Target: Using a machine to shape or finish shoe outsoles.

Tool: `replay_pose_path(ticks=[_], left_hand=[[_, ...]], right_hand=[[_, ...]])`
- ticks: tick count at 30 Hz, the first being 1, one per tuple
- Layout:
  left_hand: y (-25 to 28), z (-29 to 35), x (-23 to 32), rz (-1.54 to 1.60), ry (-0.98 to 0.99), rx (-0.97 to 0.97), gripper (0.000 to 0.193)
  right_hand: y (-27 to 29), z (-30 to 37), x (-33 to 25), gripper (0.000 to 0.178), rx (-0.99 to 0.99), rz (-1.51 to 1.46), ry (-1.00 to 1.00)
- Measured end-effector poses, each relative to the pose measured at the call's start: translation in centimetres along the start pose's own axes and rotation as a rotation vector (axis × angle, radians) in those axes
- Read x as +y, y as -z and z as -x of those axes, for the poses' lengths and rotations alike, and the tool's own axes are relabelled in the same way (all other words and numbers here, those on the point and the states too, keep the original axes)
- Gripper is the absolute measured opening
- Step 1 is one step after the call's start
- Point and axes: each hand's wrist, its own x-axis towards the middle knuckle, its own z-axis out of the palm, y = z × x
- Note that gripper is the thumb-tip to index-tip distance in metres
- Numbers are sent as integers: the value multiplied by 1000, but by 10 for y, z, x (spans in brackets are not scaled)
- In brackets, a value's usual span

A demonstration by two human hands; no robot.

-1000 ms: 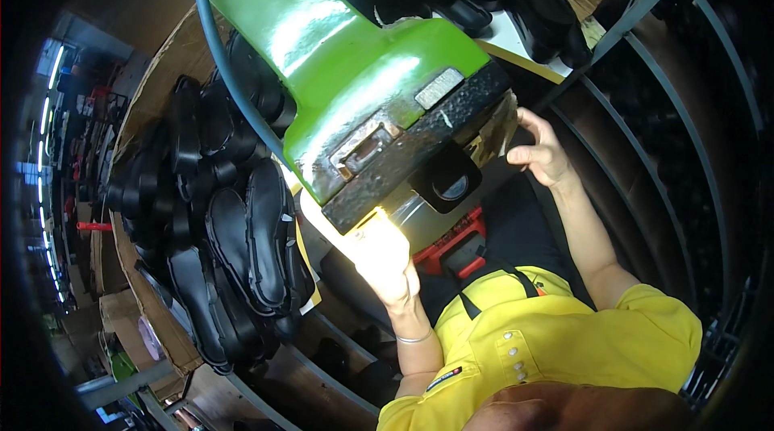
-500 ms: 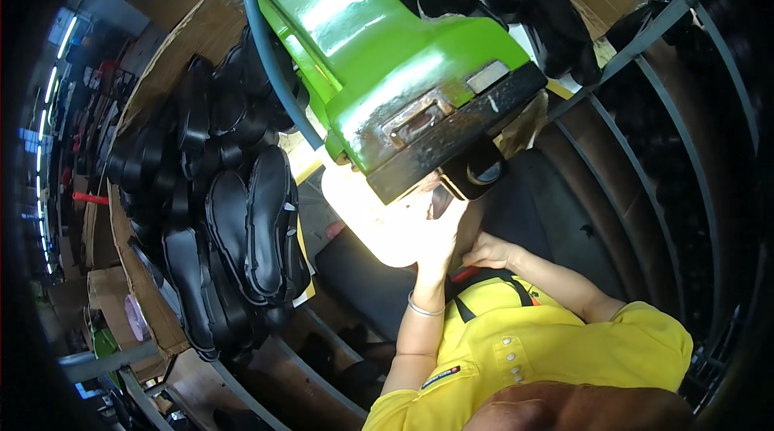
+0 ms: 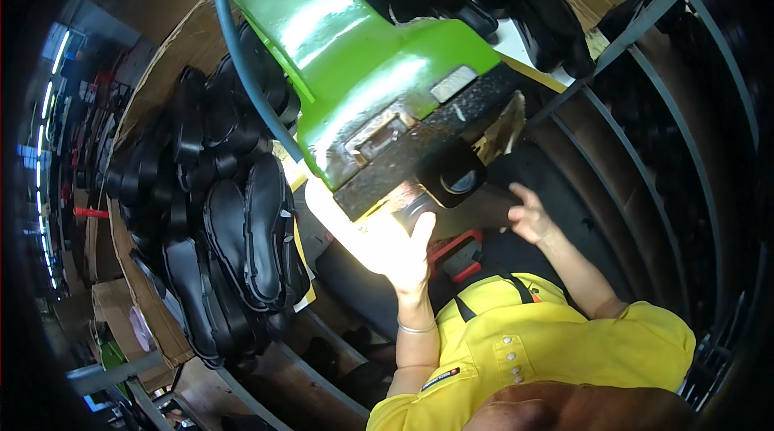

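Note:
Bright lamp glare washes out my left hand (image 3: 391, 258), which is by the lower edge of a green machine head (image 3: 371, 68). Its thumb stands up, apart from the palm; the fingers are lost in the glare and behind the machine. A dark, smooth, long piece (image 3: 485, 215) lies under the head's black front, partly hidden, and I cannot tell its kind. The left thumb is close to its near-left end. At its right end my right hand (image 3: 532, 220) has its fingers apart, their tips at or against the piece; whether they touch is unclear.
On the left, a large cardboard box (image 3: 149, 310) holds many black shoe soles (image 3: 270, 229). More black soles (image 3: 548, 24) lie behind the machine. A blue hose (image 3: 242, 68) runs down beside it. Metal rack bars (image 3: 645, 32) curve along the right. Near my lap is a red frame-like object (image 3: 457, 258).
My right hand has moved right and away from my body, its fingers spreading. The left hand has shifted slightly left, its thumb now lifted. The red object has come into fuller view.

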Motion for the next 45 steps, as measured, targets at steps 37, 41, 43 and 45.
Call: replay_pose_path(ticks=[37, 41, 43, 45], left_hand=[[41, -21, -32, 89, 87, -239, 29], [56, -16, -17, 540, 482, -148, 35], [56, -13, -10, 367, 351, -155, 39], [45, -16, 9, -65, 51, -155, 41]], right_hand=[[-116, -17, -129, 56, 29, 564, 499], [-124, -22, -115, 56, -47, 556, 496], [-126, -22, -112, 57, -55, 537, 474], [-125, -24, -111, 57, -89, 595, 579]])
